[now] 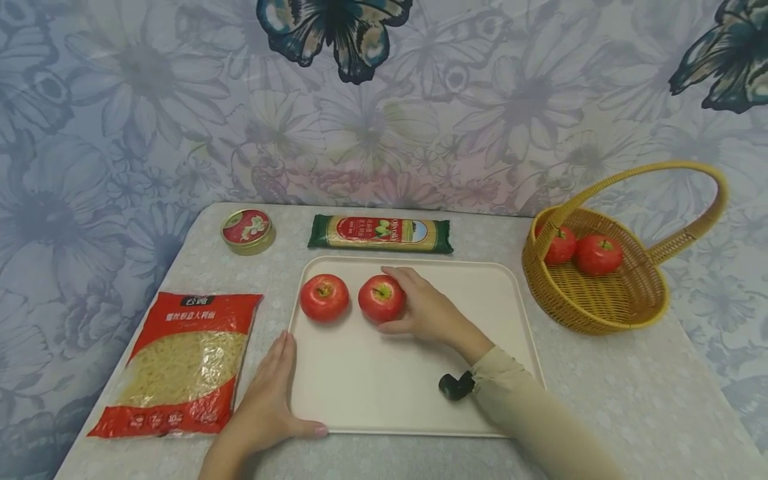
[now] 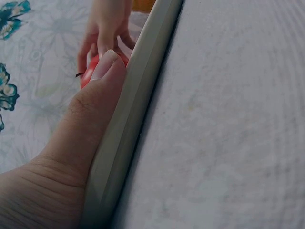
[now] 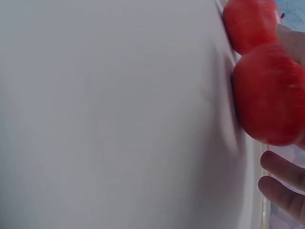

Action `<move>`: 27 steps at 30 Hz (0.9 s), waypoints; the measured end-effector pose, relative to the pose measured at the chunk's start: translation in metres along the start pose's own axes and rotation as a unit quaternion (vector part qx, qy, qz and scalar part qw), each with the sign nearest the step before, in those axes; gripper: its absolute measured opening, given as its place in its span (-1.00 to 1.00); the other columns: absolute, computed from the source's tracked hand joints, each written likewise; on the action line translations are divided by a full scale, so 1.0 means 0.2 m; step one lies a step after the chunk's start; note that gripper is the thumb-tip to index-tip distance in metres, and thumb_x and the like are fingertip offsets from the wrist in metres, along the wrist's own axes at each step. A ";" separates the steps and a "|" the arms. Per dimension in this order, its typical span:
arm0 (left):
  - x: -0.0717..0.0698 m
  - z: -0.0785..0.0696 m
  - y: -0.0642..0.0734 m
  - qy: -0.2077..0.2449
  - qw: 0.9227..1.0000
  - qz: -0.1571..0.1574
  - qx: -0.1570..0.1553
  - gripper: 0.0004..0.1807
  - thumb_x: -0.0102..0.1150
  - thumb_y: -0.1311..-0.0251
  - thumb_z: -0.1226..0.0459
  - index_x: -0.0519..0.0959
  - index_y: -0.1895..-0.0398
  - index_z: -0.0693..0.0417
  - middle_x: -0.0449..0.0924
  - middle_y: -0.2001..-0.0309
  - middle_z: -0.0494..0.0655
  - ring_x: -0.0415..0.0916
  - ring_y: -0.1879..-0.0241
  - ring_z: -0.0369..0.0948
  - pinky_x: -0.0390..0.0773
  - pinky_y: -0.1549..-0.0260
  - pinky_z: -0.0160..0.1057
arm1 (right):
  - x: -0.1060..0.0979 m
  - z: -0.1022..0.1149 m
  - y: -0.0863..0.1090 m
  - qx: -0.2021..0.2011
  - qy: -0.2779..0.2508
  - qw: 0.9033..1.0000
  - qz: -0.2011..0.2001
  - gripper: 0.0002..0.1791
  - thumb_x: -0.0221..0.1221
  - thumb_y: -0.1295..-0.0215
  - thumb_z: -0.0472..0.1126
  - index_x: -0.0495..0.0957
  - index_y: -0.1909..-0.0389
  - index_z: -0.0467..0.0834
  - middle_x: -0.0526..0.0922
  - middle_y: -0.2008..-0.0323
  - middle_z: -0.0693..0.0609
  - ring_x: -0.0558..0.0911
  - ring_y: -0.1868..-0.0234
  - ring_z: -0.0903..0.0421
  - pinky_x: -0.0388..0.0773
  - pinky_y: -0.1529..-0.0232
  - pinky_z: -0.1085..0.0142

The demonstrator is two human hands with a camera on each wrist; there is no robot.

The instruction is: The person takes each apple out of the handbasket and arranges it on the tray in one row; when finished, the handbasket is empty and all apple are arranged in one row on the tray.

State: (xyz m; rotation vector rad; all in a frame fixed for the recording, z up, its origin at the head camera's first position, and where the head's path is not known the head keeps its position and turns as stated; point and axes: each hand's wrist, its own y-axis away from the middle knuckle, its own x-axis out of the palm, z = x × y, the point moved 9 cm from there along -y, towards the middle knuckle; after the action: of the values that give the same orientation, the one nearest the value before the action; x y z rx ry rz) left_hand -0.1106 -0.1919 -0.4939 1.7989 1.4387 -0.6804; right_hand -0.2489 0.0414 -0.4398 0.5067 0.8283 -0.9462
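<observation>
Right hand (image 1: pixel 423 310): grip closed about the held apple (image 1: pixel 378 300), thumb on its near side; two fingers show apart from it in the right wrist view. The held apple is at the far part of the tray (image 1: pixel 372 380), left of centre. Second apple (image 1: pixel 325 298): just beside, nearer the tray's left edge. Left hand (image 1: pixel 269 393): grip wide, fingers along the tray's left edge, thumb at its near edge.
</observation>
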 end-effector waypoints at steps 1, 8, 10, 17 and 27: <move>0.00 0.00 0.00 -0.001 1.000 0.003 -0.004 0.81 0.51 0.72 -0.46 -0.35 -0.61 0.06 -0.36 -0.61 0.20 -0.29 -0.56 0.27 -0.08 -0.46 0.34 | -0.02 0.00 0.01 -0.006 0.002 1.000 -0.005 0.15 0.49 0.09 0.25 0.11 -0.52 0.18 0.30 -0.41 0.11 0.43 -0.36 0.05 0.50 -0.29 -0.06; -0.01 -0.01 0.01 0.000 1.000 -0.002 0.008 0.81 0.52 0.71 -0.45 -0.35 -0.60 0.12 -0.35 -0.60 0.25 -0.27 -0.55 0.29 -0.06 -0.44 0.36 | -0.20 0.02 0.16 -0.028 -0.029 0.998 -0.049 -0.01 0.46 -0.01 0.19 0.21 -0.47 0.17 0.33 -0.38 0.13 0.56 -0.21 -0.05 0.59 -0.18 0.04; -0.01 -0.02 0.01 0.000 1.000 -0.002 0.008 0.81 0.51 0.71 -0.46 -0.35 -0.60 0.11 -0.36 -0.61 0.23 -0.28 -0.55 0.29 -0.07 -0.44 0.35 | -0.26 0.02 0.21 -0.032 -0.036 0.997 -0.064 -0.05 0.45 -0.05 0.16 0.23 -0.46 0.15 0.32 -0.39 0.12 0.55 -0.21 -0.06 0.59 -0.19 0.04; -0.01 -0.01 0.01 0.000 1.000 -0.006 0.012 0.81 0.52 0.71 -0.45 -0.34 -0.60 0.12 -0.36 -0.61 0.22 -0.27 -0.55 0.29 -0.06 -0.44 0.35 | -0.50 -0.06 0.40 -0.057 -0.020 0.987 -0.147 -0.13 0.45 -0.10 0.04 0.28 -0.42 0.06 0.34 -0.37 0.04 0.52 -0.12 0.05 0.57 -0.09 0.04; -0.01 -0.02 0.00 0.003 1.000 -0.003 0.009 0.81 0.54 0.70 -0.43 -0.34 -0.60 0.12 -0.33 -0.61 0.24 -0.25 -0.55 0.29 -0.04 -0.43 0.37 | -0.83 -0.31 0.64 -0.040 0.023 0.965 -0.260 -0.14 0.51 0.04 -0.30 0.36 -0.34 -0.17 0.46 -0.19 -0.12 0.55 0.08 0.08 0.43 0.12 0.51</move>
State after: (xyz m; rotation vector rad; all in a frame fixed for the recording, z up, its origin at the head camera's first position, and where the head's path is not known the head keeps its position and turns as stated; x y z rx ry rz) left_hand -0.1101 -0.1900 -0.4907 1.8126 1.4476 -0.6947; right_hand -0.2167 0.2324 -0.3393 0.2413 1.0632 -1.3788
